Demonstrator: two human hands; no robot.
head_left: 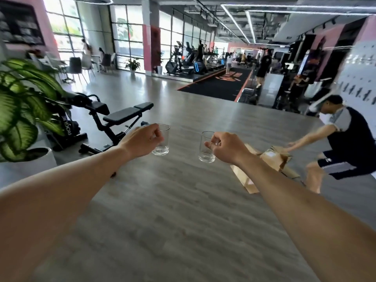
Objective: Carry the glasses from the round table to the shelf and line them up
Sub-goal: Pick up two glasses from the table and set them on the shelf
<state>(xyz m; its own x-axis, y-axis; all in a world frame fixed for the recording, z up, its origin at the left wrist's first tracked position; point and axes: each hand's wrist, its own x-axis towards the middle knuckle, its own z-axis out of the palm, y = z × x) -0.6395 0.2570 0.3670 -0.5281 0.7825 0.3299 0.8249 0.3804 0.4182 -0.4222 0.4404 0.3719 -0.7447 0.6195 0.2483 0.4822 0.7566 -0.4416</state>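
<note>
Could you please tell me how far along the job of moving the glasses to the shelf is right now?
Midway, in transit. Done: two glasses are picked up. In hand: the left hand grips one glass and the right hand grips another glass, both upright over open gym floor. Left: reaching the shelf and lining them up; neither shelf nor round table is in view.

Glass (161,139) in my left hand (142,142), 2nd glass (207,147) in my right hand (225,147), side by side, apart. Plant (24,102) far left w/ bench (122,117) behind it; cardboard (272,159) on floor (173,210) to the right, beside a crouching person (350,143).
</note>
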